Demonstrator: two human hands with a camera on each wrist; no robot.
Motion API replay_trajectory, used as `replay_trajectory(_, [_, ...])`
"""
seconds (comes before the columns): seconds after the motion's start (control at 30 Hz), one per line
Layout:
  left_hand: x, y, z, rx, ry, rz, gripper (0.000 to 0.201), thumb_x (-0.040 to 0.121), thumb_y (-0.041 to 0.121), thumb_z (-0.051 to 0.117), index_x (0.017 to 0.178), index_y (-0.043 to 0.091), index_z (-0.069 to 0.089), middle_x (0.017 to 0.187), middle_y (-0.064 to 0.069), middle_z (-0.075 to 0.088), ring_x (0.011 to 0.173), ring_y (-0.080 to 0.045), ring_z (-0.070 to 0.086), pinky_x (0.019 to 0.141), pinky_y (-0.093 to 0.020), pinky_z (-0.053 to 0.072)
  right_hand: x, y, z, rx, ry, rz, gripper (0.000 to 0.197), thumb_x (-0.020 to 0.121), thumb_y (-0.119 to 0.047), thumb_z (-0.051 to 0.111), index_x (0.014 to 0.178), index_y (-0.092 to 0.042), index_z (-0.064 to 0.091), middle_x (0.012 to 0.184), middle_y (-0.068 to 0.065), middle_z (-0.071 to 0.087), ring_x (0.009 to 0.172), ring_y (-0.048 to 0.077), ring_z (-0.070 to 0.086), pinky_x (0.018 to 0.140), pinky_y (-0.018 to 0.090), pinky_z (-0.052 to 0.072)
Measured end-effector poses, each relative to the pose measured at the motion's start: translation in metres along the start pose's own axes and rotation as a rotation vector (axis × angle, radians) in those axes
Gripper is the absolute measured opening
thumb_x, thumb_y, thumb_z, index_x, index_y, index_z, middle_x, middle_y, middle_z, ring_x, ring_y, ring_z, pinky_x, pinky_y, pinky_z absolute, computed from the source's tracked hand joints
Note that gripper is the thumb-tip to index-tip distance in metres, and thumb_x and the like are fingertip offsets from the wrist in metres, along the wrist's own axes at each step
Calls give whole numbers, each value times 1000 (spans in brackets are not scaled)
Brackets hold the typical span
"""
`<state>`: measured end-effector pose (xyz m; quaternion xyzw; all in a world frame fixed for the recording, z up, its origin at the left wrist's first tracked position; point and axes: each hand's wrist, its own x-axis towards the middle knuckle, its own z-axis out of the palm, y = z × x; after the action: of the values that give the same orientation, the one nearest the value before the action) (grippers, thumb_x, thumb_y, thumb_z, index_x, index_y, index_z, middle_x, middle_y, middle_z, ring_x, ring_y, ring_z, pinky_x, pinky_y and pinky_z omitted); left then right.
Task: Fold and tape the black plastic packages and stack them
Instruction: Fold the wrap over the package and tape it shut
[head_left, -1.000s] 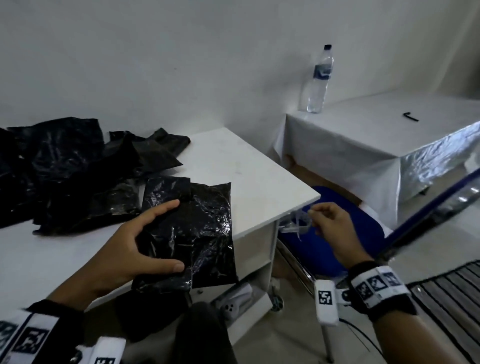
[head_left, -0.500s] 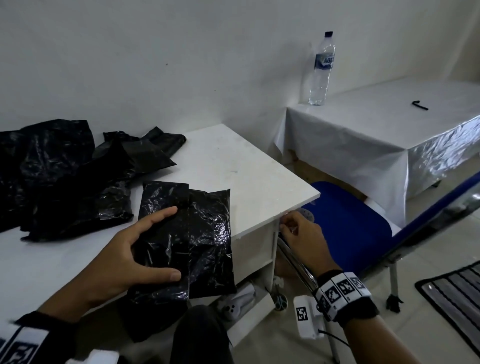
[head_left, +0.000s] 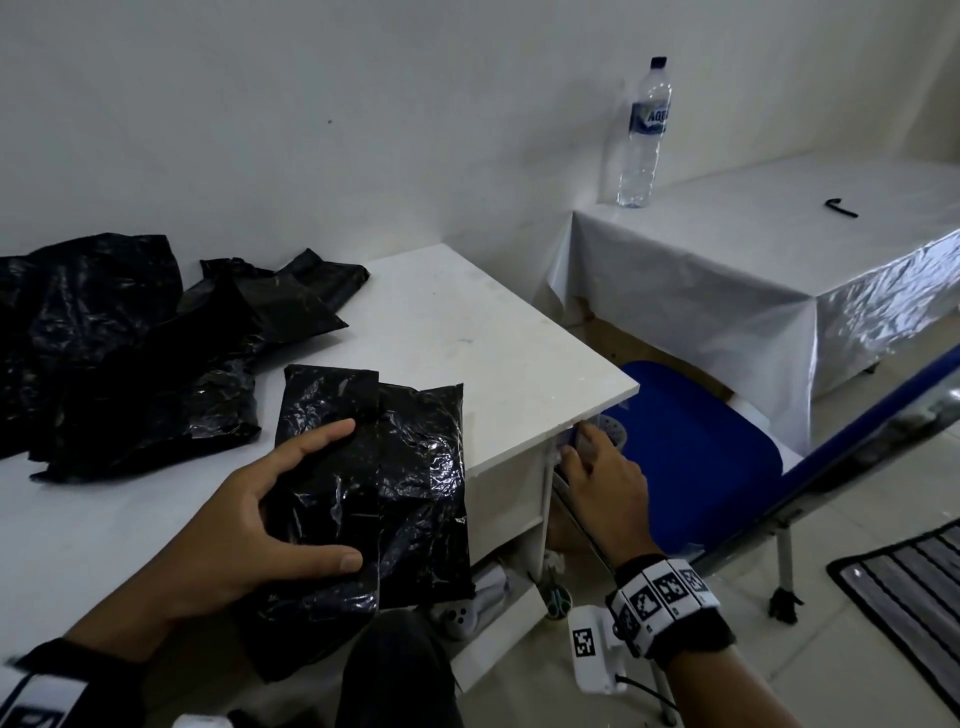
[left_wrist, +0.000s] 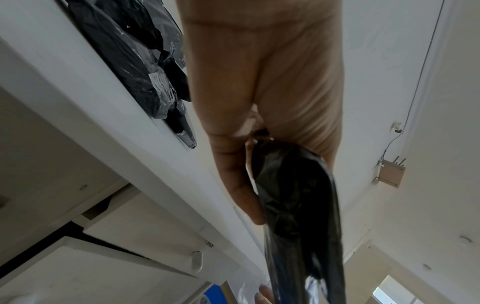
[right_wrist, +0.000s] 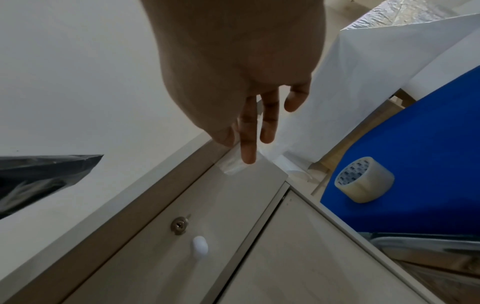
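Left hand (head_left: 270, 514) grips with thumb and fingers curled; right hand (head_left: 602, 483) reaches forward, fingers extended.

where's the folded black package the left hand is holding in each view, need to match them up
Head: the folded black package lies lower centre, at the white desk's near edge, under the left hand.
Left wrist: the package runs from centre to the bottom edge, pinched below the palm.
Right wrist: a black corner pokes in at the left edge.
Shared landmark: the white desk's front edge, visible in all three views.
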<state>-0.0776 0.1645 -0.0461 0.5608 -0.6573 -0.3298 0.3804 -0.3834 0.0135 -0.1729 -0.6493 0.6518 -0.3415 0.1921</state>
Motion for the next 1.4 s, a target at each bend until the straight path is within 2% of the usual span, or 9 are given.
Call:
replay_trajectory(0.17, [-1, 3, 3, 24, 16, 9, 98, 50, 8, 97, 126, 57, 59, 129, 32, 62, 121, 11, 56, 91, -1, 43, -1, -6, 5, 96, 12, -20, 13, 103, -36, 47, 99, -30, 58, 78, -12, 64, 84, 24, 65, 82, 46, 49])
replay_trajectory(0.33, [-3, 3, 2, 34, 19, 15, 98, 51, 10, 97, 126, 58, 58, 130, 36, 59, 121, 15, 53, 92, 1, 40, -3, -10, 2, 221, 58, 74, 18, 99, -37, 56, 111, -28, 65, 95, -7, 73, 97, 19, 65, 96, 51, 47])
replay_trajectory(0.47, [-5, 0, 1, 39, 8, 15, 99, 50, 11, 98, 127, 58, 58, 131, 33, 61, 123, 11, 55, 94, -2, 42, -6, -8, 1, 285, 62, 91, 4, 93, -34, 63, 95, -30, 63, 78, -11, 67, 82, 15, 63, 88, 53, 51])
replay_trajectory(0.53, [-6, -1, 1, 34, 2, 16, 99, 50, 12, 99, 127, 58, 58, 131, 31, 61, 123, 9, 56, 95, -3, 42, -6, -7, -1, 292, 70, 99, 6, 89, -33, 65, 91, -29, 60, 83, -9, 63, 82, 15, 60, 86, 53, 51])
replay_trajectory(0.7, [-6, -1, 0, 14, -27, 19, 100, 43, 39, 99, 132, 56, 56, 134, 26, 62, 125, 4, 57, 98, -7, 44, -7, -5, -11, 209, 3, 110, 15, 88, -31, 65, 99, -33, 55, 110, -5, 51, 104, 19, 48, 91, 51, 47])
replay_trajectory(0.83, [-6, -1, 1, 4, -23, 21, 100, 43, 41, 98, 132, 56, 56, 135, 25, 62, 125, 2, 58, 100, -10, 46, -8, -2, -17, 213, -40, 112, 18, 90, -30, 65, 101, -38, 53, 113, -5, 53, 108, 20, 46, 94, 51, 46])
replay_trajectory(1.0, [-9, -2, 1, 6, -23, 14, 101, 43, 42, 98, 134, 55, 55, 137, 23, 61, 127, 0, 57, 106, -29, 45, -11, 8, -17, 219, -70, 106, 19, 88, -31, 66, 101, -40, 56, 111, -7, 53, 107, 21, 51, 96, 52, 48])
replay_trajectory(1.23, [-10, -2, 1, 0, -21, 10, 101, 43, 44, 98, 133, 56, 55, 137, 25, 60, 128, 2, 56, 106, -28, 43, -10, 14, -21, 193, -119, 90, 22, 91, -31, 66, 110, -38, 60, 107, -7, 51, 103, 17, 54, 94, 45, 49])
replay_trajectory(1.4, [-12, -3, 1, -11, -14, 2, 100, 44, 41, 98, 133, 56, 56, 136, 24, 61, 127, 1, 57, 107, -30, 44, -11, 21, -23, 164, -238, 61, 42, 90, -39, 58, 132, -41, 55, 89, -3, 55, 84, 15, 56, 72, 34, 46])
